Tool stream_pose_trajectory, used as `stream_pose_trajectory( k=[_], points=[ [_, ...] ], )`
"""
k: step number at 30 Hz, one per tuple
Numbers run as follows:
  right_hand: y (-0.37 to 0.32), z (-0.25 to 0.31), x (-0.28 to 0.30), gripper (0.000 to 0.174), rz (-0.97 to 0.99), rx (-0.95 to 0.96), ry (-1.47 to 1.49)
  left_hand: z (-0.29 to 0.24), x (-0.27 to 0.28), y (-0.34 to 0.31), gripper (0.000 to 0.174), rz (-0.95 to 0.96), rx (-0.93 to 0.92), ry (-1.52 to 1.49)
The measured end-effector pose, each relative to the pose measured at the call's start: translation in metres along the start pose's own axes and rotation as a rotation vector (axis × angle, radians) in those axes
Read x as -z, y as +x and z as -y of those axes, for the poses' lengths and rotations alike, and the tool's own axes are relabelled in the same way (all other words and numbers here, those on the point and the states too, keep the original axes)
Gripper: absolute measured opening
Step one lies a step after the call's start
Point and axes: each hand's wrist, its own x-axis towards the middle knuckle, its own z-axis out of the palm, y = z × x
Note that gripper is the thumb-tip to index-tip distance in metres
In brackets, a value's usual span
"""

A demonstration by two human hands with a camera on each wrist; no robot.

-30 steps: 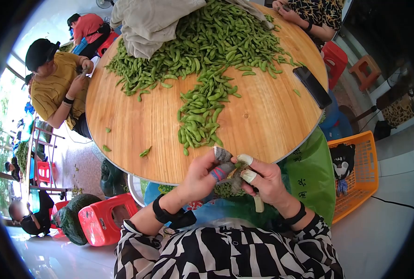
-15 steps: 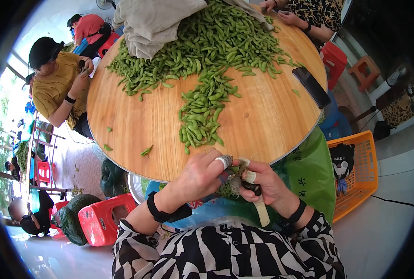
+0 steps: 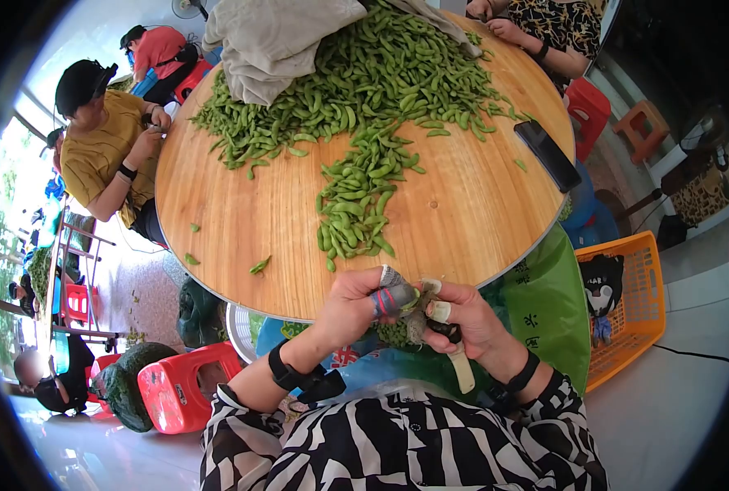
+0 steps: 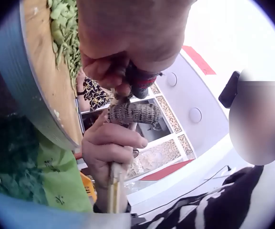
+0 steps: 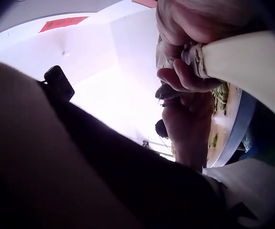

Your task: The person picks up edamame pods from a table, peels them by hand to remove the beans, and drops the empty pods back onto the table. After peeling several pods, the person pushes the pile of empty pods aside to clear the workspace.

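Over the table's near edge, my left hand (image 3: pixel 349 313) and right hand (image 3: pixel 480 331) meet, fingertips close together. The left pinches a green soybean pod (image 3: pixel 416 290), mostly hidden by fingers; grey wraps (image 3: pixel 392 301) with a red and blue band cover its fingertips. White covers (image 3: pixel 438 311) sit on right fingers. That hand grips a pale-handled tool (image 3: pixel 462 372), its working end hidden; the handle (image 5: pixel 247 55) looks thick and curved in the right wrist view. In the left wrist view, a grey knitted finger wrap (image 4: pixel 135 113) shows between the hands. Below them lie small green pieces (image 3: pixel 397 333).
A round wooden table (image 3: pixel 241 229) bears a big heap of soybean pods (image 3: pixel 397 74), with a strip of them reaching toward me. Grey cloth (image 3: pixel 270 49) covers part; a phone (image 3: pixel 548 155) lies right. Around stand an orange basket (image 3: pixel 626 327), red stool (image 3: pixel 188 385) and seated people.
My left hand turned its back upward half a second ago, then rolled again so its wrapped fingertips show. The tool's handle has swung slightly and shows longer below my right hand.
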Motion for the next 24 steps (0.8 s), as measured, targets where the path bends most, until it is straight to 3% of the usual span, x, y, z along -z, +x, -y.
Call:
stream_pose_trajectory(
  k=[2, 4, 6, 8, 12, 14, 17, 19, 24],
  points=[
    [-0.001, 0.001, 0.000, 0.035, -0.042, 0.049, -0.071, 0.002, -0.002, 0.000, 0.017, -0.023, -0.010, -0.009],
    [-0.001, 0.002, 0.001, 0.031, -0.084, 0.118, -0.199, 0.001, 0.000, 0.002, 0.011, -0.028, 0.120, -0.071],
    [0.000, 0.004, -0.001, 0.026, -0.135, 0.197, -0.325, 0.005, -0.004, 0.002, 0.012, -0.004, 0.077, 0.043],
    [0.002, 0.005, -0.009, 0.016, -0.242, 0.315, -0.779, 0.008, -0.006, -0.001, 0.013, 0.018, 0.044, 0.149],
    [0.003, 0.011, -0.003, 0.013, -0.210, 0.316, -0.887, 0.009, 0.001, -0.006, 0.015, 0.152, 0.020, 0.274],
    [0.003, 0.010, 0.003, 0.018, -0.219, 0.406, -1.291, 0.014, 0.002, -0.007, 0.014, 0.167, 0.038, 0.266],
    [0.002, 0.006, -0.003, 0.021, -0.363, 0.543, -1.280, 0.014, 0.001, -0.005, 0.013, 0.104, -0.070, 0.327],
    [-0.003, 0.011, -0.010, 0.020, -0.312, 0.585, -1.355, 0.013, 0.005, -0.007, 0.011, -0.021, 0.147, 0.304],
    [0.000, -0.003, -0.008, 0.023, -0.231, 0.552, -1.356, 0.007, -0.009, -0.009, 0.009, -0.056, 0.212, 0.126]
  ],
)
